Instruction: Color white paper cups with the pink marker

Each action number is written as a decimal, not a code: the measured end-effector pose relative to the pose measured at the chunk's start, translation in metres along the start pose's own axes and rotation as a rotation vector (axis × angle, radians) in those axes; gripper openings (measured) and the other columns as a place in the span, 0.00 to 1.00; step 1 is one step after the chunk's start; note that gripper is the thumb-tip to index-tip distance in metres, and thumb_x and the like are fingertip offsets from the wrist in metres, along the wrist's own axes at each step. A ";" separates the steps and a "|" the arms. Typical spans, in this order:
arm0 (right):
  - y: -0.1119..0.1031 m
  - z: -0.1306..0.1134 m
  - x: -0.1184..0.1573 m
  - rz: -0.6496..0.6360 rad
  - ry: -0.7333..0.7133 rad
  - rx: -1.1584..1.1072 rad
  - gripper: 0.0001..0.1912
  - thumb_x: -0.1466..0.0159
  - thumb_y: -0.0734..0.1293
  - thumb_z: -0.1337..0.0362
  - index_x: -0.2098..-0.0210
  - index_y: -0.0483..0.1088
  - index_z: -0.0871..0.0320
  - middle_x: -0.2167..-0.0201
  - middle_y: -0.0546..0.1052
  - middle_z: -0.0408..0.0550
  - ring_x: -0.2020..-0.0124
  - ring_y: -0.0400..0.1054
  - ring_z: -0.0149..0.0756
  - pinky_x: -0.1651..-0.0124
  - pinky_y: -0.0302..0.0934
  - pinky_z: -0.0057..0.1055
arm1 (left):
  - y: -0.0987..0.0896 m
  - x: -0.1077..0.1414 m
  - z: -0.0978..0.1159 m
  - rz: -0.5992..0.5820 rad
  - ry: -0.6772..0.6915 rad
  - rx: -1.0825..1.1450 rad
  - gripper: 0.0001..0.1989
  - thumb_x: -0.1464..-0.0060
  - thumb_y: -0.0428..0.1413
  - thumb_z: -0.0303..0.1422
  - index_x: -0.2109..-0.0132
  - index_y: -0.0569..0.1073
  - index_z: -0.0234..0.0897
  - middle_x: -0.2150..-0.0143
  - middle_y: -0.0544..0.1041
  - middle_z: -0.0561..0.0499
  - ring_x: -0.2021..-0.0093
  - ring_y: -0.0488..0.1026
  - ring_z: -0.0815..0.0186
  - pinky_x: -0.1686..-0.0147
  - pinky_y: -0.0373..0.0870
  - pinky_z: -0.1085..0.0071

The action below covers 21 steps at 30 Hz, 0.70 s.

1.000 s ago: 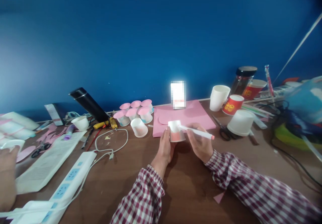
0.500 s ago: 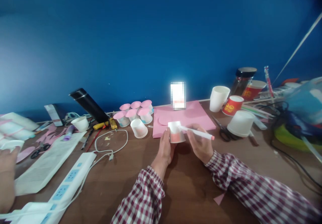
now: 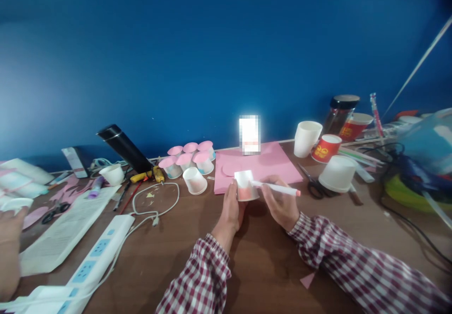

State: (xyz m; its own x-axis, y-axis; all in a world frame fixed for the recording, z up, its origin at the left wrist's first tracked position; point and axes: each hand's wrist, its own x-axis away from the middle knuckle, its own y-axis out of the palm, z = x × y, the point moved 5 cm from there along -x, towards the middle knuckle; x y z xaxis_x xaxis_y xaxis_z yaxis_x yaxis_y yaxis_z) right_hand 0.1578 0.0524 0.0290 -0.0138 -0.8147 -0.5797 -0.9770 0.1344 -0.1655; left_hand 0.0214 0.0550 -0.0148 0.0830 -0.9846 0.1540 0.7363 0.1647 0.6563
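Note:
My left hand (image 3: pixel 230 209) is wrapped round a small paper cup (image 3: pixel 246 188), white with a pink-orange patch on its side, above the brown table. In my right hand (image 3: pixel 280 203) is a white marker (image 3: pixel 280 188) with a pink end; its other end meets the cup's side. Behind the cup lies pink paper (image 3: pixel 271 163), with a pink paper disc (image 3: pixel 232 168) on it. Another paper cup (image 3: pixel 195 181) with faint colouring stands upside down to the left. Beyond it several cups topped with pink discs (image 3: pixel 185 158) are grouped together.
Scissors (image 3: pixel 315 188), a large white cup (image 3: pixel 338 173) and a red cup (image 3: pixel 326 148) stand or lie on the right. To the left are a power strip (image 3: pixel 93 257), a looped cable (image 3: pixel 176 201) and a black bottle (image 3: pixel 125 148). Another person's hand (image 3: pixel 10 243) shows at the far left.
The cup in my left hand has shifted very slightly left, and the marker remains against it. Otherwise the scene looks the same.

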 end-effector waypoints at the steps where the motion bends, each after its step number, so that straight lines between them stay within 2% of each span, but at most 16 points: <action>1: 0.000 -0.001 0.000 0.005 -0.004 0.000 0.07 0.34 0.62 0.61 0.63 0.69 0.57 0.68 0.75 0.48 0.68 0.72 0.37 0.65 0.68 0.33 | 0.000 0.000 0.000 0.001 -0.002 0.005 0.20 0.44 0.55 0.44 0.53 0.76 0.31 0.51 0.78 0.42 0.51 0.75 0.56 0.49 0.70 0.62; 8: -0.002 0.001 -0.001 0.053 0.008 -0.033 0.08 0.34 0.63 0.59 0.61 0.69 0.56 0.66 0.75 0.48 0.67 0.72 0.36 0.66 0.69 0.32 | -0.003 -0.001 -0.003 0.036 -0.029 0.021 0.20 0.44 0.56 0.43 0.51 0.75 0.33 0.48 0.77 0.43 0.47 0.72 0.57 0.48 0.69 0.64; 14: 0.000 0.003 0.000 0.035 0.015 -0.029 0.09 0.34 0.63 0.58 0.61 0.68 0.57 0.66 0.76 0.49 0.67 0.73 0.37 0.64 0.70 0.33 | 0.001 0.002 0.000 0.013 -0.010 -0.015 0.20 0.44 0.56 0.43 0.53 0.76 0.32 0.53 0.79 0.43 0.53 0.76 0.57 0.50 0.70 0.63; 21: 0.001 0.002 0.000 0.018 0.013 -0.030 0.09 0.34 0.63 0.58 0.61 0.69 0.57 0.66 0.76 0.49 0.66 0.72 0.36 0.65 0.69 0.32 | 0.002 0.002 0.000 0.000 -0.010 -0.012 0.20 0.43 0.55 0.43 0.53 0.76 0.31 0.53 0.79 0.42 0.54 0.76 0.57 0.50 0.70 0.62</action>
State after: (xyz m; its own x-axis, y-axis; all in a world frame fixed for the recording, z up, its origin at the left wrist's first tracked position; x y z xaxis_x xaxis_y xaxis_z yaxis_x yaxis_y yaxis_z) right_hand 0.1570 0.0530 0.0273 -0.0342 -0.8197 -0.5717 -0.9825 0.1323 -0.1310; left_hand 0.0232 0.0530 -0.0129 0.0762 -0.9839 0.1615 0.7445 0.1639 0.6472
